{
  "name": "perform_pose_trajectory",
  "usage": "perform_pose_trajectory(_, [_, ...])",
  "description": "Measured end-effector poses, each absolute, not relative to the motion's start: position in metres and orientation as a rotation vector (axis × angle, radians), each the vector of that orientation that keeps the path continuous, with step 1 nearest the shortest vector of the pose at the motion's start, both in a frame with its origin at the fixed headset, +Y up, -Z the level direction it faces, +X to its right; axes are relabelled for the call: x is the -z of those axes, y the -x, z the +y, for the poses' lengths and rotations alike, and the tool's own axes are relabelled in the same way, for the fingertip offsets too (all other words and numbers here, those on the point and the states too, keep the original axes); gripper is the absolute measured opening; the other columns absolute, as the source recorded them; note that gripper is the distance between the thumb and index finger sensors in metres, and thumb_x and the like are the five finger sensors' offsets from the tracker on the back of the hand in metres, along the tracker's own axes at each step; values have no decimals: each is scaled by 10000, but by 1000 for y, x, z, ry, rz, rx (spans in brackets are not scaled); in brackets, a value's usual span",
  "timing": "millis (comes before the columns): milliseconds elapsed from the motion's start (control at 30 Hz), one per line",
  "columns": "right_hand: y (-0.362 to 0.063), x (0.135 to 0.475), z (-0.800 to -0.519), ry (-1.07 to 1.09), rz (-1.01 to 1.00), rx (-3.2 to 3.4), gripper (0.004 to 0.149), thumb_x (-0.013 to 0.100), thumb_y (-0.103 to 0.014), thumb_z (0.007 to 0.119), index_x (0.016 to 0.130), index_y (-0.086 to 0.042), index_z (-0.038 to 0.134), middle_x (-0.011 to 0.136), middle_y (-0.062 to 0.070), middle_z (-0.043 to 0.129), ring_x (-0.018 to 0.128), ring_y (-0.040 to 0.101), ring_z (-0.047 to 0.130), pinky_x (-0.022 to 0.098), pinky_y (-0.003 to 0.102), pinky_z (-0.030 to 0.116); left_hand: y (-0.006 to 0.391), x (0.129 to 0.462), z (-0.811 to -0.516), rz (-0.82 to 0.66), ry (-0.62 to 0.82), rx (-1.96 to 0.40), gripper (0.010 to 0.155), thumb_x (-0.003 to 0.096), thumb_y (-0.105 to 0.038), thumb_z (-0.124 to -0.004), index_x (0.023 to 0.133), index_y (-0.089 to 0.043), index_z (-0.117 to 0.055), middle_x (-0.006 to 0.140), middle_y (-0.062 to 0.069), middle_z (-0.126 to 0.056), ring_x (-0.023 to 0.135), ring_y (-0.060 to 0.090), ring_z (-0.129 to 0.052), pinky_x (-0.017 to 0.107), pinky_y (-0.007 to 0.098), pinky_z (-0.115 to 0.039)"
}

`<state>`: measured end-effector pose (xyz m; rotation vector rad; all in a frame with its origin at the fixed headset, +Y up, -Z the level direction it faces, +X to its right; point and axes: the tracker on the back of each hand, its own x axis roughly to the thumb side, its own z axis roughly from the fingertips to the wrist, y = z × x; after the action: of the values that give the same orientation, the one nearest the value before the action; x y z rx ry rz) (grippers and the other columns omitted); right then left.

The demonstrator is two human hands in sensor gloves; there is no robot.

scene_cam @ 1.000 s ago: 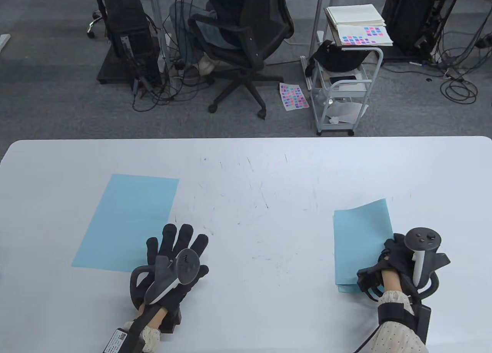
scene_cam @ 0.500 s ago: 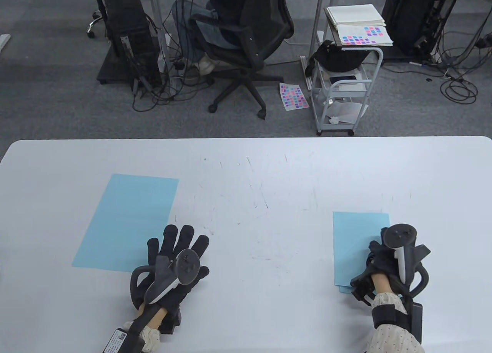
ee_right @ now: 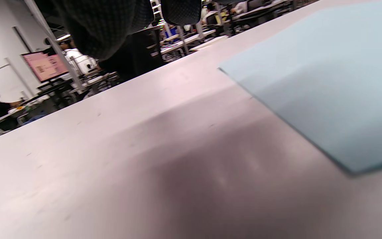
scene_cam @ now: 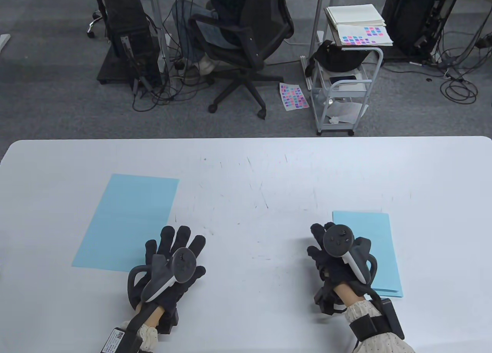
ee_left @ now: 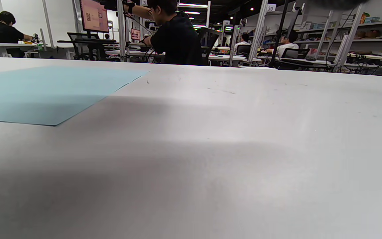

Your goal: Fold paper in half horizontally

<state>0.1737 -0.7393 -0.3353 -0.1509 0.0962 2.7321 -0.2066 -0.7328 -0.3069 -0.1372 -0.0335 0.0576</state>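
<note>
White tabletop, scuffed w/ faint marks, seen from above; office floor beyond.

Nearest the viewer, 2 gloved hands, each w/ a tracker strapped on back. Left hand lies flat, fingers spread and straight, grasping nothing; fingertips rest on or just at the near right corner of an unfolded blue sheet. Right hand rests flat on bare tabletop, fingers relaxed and extended, grasping nothing; it sits just beside the left edge of the folded blue paper, possibly touching that edge, not gripping it.

Count: 2 blue papers. The one on the right is doubled over, layered edges visible at its near end, lying flat. The one on the left is a single full sheet, flat, well apart from the folded one.

Step, as a judgement: right-side fold looks done and let go; the left sheet appears next. Next move prob. calls for pinching one edge of the unfolded sheet, bringing it over to meet the opposite edge, aligning corners, then pressing the crease.

Farther back, off the table: 1 black office chair w/ a person seated, 1 small wheeled cart carrying books and colour-swatch sheets, 1 swatch sheet on the floor, cables, computer towers.
</note>
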Motion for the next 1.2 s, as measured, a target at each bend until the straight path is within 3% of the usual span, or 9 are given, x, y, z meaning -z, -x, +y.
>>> perform_pose_trajectory(333, [-152,300,-741,-166,-21,-2858,692,457,-426,751,1062,-410,417,1203,-9,196,1065,406,104,714,682,114,229,329,-729,-18,224,-60,644,427,-544,-618,959,-701,-291,1170,-312,-120,1172,140,-107,900,544,-254])
perform_pose_trajectory(600, [-149,294,-747,-236,-22,-2860,674,465,-425,734,1062,-410,421,1202,-5,180,1058,408,69,704,684,84,274,356,-727,98,285,-36,627,460,-466,-634,957,-691,-325,1178,-296,-176,1181,110,-177,908,512,-254])
perform_pose_trajectory(833, [-150,294,-751,-244,5,-2866,646,480,-391,719,1057,-421,428,1204,-11,182,1054,402,41,685,691,34,318,380,-748,221,409,48,632,473,-404,-668,954,-678,-362,1173,-296,-224,1179,99,-230,906,499,-273])
perform_pose_trajectory(1000, [-152,297,-752,-227,30,-2862,645,481,-390,718,1057,-421,429,1204,-10,183,1053,402,42,684,691,20,329,383,-769,206,520,44,622,458,-407,-700,942,-679,-418,1154,-316,-237,1160,59,-201,899,464,-235])
perform_pose_trajectory(1200, [-151,298,-753,-239,35,-2855,643,480,-390,718,1056,-420,433,1204,-12,181,1053,399,19,689,688,33,317,383,-774,162,541,16,604,440,-447,-685,936,-674,-423,1140,-334,-252,1151,58,-202,894,466,-252])
